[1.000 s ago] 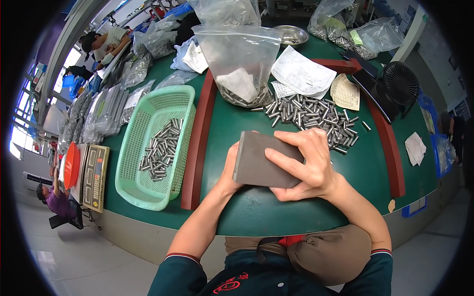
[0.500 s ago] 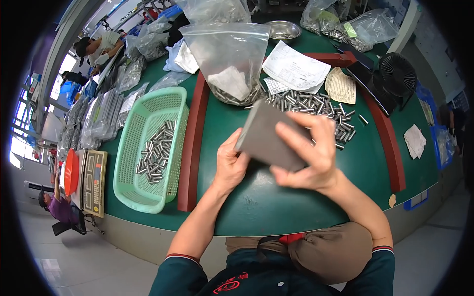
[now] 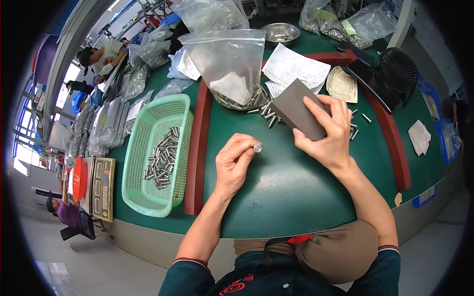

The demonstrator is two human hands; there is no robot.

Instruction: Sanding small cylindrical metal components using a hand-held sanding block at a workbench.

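- The left hand (image 3: pixel 236 163) pinches a small metal pin (image 3: pixel 257 148) between thumb and fingertips, the pin's round end face turned up toward the camera, held just above the green table (image 3: pixel 296 197).
- The right hand (image 3: pixel 328 133) grips a flat dark grey block (image 3: pixel 298 114) — fingers spread over its upper face, thumb underneath — tilted over the loose pins (image 3: pixel 266 111) lying on the table.
- The pin looks stiff, smooth and light; likely slippery, so a pinch across its sides near the end should hold best.
- The block seems rigid and easy to hold by its edges.
- Further out — a clear plastic bag (image 3: pixel 229 66) with more pins stands behind.
- At the left, a mint green basket (image 3: pixel 136 163) holds a scatter of pins.
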